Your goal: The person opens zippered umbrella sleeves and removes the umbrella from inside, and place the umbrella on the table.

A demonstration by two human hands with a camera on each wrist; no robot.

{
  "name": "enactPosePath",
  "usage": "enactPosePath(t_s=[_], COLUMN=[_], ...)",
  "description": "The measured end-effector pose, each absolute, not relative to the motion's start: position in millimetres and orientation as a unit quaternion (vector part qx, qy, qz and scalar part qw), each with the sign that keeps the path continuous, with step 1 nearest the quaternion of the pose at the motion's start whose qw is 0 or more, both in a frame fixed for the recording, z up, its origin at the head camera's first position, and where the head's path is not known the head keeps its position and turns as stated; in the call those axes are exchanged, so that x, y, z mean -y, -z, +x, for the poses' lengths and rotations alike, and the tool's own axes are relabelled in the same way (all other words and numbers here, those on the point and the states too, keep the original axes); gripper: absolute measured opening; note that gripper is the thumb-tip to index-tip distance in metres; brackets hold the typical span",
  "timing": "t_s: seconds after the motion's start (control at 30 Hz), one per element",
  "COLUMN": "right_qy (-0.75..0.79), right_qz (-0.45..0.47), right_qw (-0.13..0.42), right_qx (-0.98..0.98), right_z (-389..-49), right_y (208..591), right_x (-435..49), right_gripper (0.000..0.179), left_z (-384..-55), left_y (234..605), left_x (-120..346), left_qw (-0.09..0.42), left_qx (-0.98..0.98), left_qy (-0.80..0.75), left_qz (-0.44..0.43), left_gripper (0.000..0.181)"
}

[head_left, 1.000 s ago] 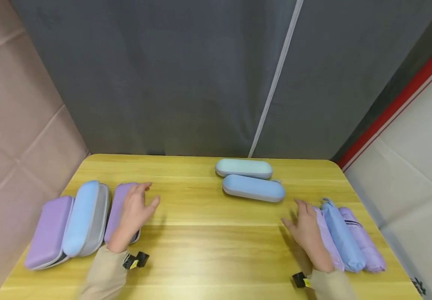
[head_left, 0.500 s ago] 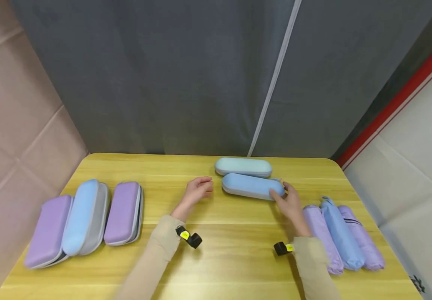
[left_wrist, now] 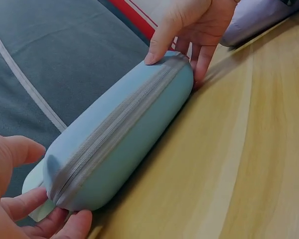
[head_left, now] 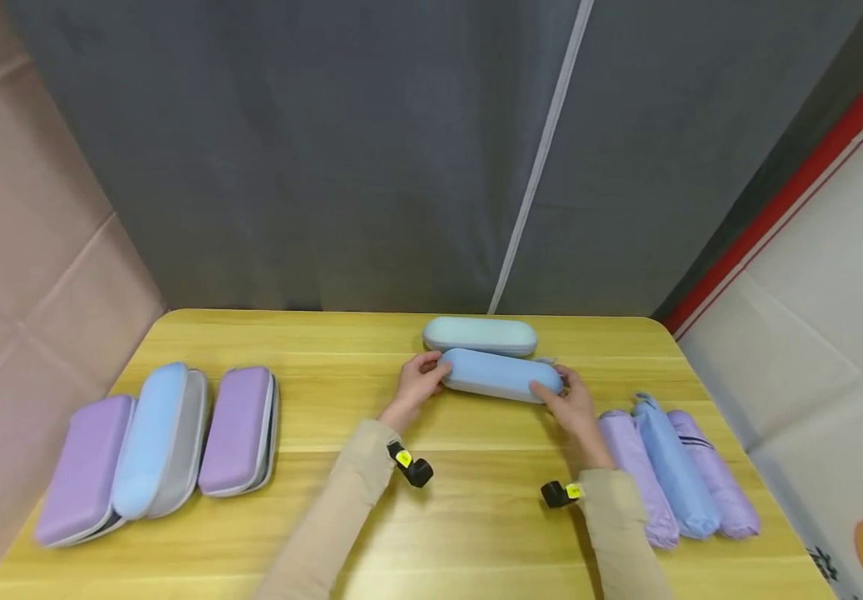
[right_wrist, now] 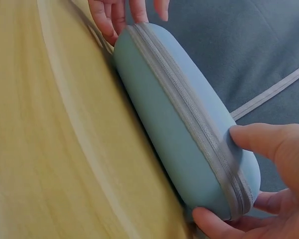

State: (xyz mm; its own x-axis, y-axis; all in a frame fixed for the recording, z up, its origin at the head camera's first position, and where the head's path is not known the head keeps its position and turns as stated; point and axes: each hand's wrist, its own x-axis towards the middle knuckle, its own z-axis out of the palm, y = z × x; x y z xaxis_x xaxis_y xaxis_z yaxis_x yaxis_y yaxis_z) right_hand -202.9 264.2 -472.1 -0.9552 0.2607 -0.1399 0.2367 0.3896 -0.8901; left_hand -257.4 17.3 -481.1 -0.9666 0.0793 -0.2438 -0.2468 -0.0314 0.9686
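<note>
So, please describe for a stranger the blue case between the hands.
On the table, look toward the far edge, right of middle. The blue case lies there between the left hand and right hand. Unlike the green case just behind, it is sky blue and nearer the person.

Apparently a screened-off booth: dark grey cloth [head_left: 289,167] behind a wood-grain table [head_left: 484,458], pale sheeting [head_left: 27,208] either side.

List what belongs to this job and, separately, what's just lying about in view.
Part of the job:
middle blue case
left hand, at one end
right hand, at the other

Seemingly just lying about:
pale green case
outer purple case
left-side blue case
inner purple case
inner purple bundle
blue bundle
outer purple bundle
</note>
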Motion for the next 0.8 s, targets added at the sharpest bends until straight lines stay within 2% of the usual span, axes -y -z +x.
enactPosePath(t_s=[0.13, 0.37, 0.53, 0.8], right_qy=[-0.536, -0.555, -0.573, -0.589], right_qz=[-0.141, -0.108, -0.080, -0.062], right_qw=[0.035, 0.029, 0.047, 0.004], right_qx=[0.832, 0.825, 0.814, 0.806], right_z=[-200.5, -193.6, -191.6, -181.5], right_y=[475.1, 477.5, 480.4, 467.2], right_x=[-259.4, -242.9, -224.0, -194.0], right_gripper=[0.063, 0.065, 0.061, 0.056], left_z=[-257.5, -250.0, -241.5, -218.3], left_y=[485.2, 484.7, 481.0, 468.1], left_x=[-10.6, 15.7, 37.7, 74.3], left_qw=[0.110, 0.104, 0.108, 0.110], left_qx=[-0.687, -0.688, -0.689, -0.721], left_qy=[-0.716, -0.716, -0.714, -0.682], left_qz=[-0.055, -0.051, -0.058, -0.046], left_gripper=[0.039, 0.038, 0.038, 0.041])
